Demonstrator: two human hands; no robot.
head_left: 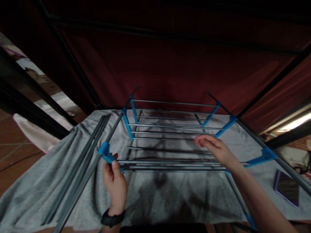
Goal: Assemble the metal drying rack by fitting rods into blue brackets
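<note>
A rack of grey metal tubes with blue plastic brackets stands on a grey cloth. My left hand (115,181), wearing a black wristband, closes its thumb and fingers on the near left blue bracket (107,154), where a crosswise tube (170,162) ends. My right hand (211,145) reaches over the crosswise tubes, fingers stretched out and holding nothing. I cannot tell whether its fingertips touch the loose-ended tube (155,149) near them. Its forearm passes in front of the near right side, where another blue bracket (262,157) sits on the long side tube.
Several loose grey tubes (80,165) lie on the grey cloth (155,197) at left. A phone (286,187) rests on the cloth at right. Behind the rack hangs a dark red curtain (155,71) with dark frame bars. Striped fabric (40,129) is at far left.
</note>
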